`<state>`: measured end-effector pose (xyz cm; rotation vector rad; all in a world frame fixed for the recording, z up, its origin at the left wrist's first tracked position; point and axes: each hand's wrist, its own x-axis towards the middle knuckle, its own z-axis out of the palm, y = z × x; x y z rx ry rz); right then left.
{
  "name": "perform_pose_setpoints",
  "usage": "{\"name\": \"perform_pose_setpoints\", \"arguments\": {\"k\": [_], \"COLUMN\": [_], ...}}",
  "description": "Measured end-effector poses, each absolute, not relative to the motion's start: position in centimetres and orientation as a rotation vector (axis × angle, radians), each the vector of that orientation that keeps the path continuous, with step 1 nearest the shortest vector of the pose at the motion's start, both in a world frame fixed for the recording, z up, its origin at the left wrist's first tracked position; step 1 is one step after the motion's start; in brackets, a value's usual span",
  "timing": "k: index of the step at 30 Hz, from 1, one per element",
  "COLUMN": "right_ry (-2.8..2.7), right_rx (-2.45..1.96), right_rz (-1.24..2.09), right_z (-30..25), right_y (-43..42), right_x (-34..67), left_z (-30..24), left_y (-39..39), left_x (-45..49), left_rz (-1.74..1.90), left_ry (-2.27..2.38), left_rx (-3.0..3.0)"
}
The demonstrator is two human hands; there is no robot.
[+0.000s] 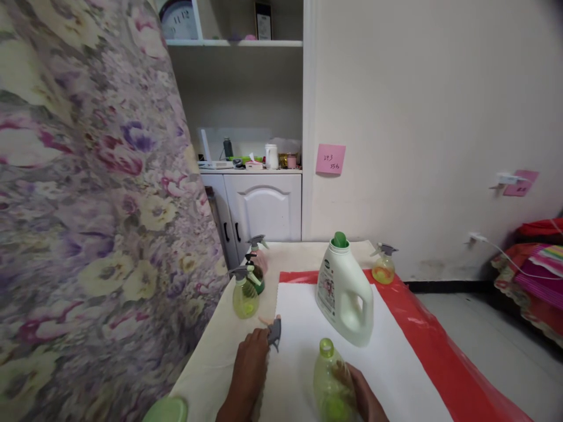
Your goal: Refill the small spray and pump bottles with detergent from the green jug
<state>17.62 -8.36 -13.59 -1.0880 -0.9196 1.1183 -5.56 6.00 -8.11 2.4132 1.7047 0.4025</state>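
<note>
My left hand [253,355] is closed on a grey trigger spray head [274,333] at the left edge of the white sheet. My right hand [361,391] wraps around the right side of a clear yellow-green spray bottle [332,384], which has an uncovered neck and stands upright. Behind that bottle is a large pale green detergent jug [345,293] with a dark green piece in its mouth. Left of the sheet stand a yellow-green spray bottle [245,299], a dark green pump bottle [255,278] and a pink spray bottle [260,258].
White paper [299,328] lies over a red plastic sheet [409,316] on the table. Another spray bottle [384,271] stands at the far right corner. A light green round object [167,409] is at the lower left. A floral curtain [101,234] hangs along the left.
</note>
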Motion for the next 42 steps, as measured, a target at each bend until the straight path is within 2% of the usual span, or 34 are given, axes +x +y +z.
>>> {"name": "perform_pose_setpoints", "arguments": {"k": [7, 16, 21, 29, 32, 42], "right_ry": [-1.152, -1.150, -1.148, -1.171, -1.045, -0.855], "right_rx": [-1.128, -1.281, -1.357, -1.202, -1.209, -1.295], "right_rz": [1.034, 0.946, 0.916, 0.999, 0.933, 0.736], "right_z": [-10.9, -12.5, -12.7, -13.4, -13.3, -6.9], "right_y": [-6.4, -5.4, -5.3, -6.4, -7.4, -7.6], "right_x": [16.8, 16.0, 15.9, 18.3, 19.7, 25.1], "left_z": [-7.6, -7.1, -6.1, -5.5, -4.5, -2.4], "left_y": [5.5, 5.1, 4.4, 3.3, 2.2, 0.2], "left_x": [-5.3, -5.6, -5.5, -2.9, -1.3, 1.7], "left_rz": [0.442, 0.465, 0.662, 0.937, 0.968, 0.924], "left_ry": [1.667, 1.665, 1.591, 1.245, 1.158, 0.855], "left_rx": [2.442, 2.415, 2.376, 2.128, 2.012, 1.916]}}
